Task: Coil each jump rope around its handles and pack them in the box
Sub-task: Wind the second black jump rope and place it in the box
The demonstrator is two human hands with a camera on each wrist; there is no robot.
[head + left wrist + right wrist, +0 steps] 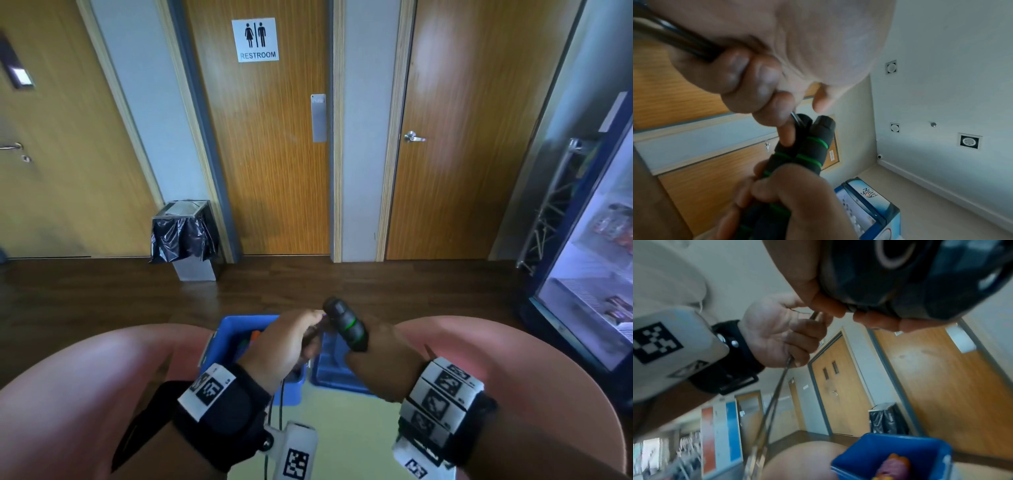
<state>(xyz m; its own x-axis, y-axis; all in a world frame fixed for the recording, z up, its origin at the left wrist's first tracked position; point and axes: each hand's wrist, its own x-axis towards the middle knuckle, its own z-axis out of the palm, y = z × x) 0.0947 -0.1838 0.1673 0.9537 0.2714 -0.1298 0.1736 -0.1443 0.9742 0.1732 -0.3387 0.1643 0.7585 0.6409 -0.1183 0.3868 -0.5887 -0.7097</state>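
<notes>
The right hand (383,356) grips two black foam handles (809,151) with green rings, held side by side and raised above the blue box (246,329), its fingers (777,188) curled round their lower part. The left hand (284,342) is closed on the thin dark rope (777,386) just beside the handle tops; the rope runs through its curled fingers (803,340) and hangs down as two strands toward the lap. In the left wrist view a fingertip presses against one handle near its top. The box stands open below the hands on a pale yellow tabletop (352,428), between the person's knees, with orange and purple items (894,467) inside. A blue lid (339,370) lies just right of the box
</notes>
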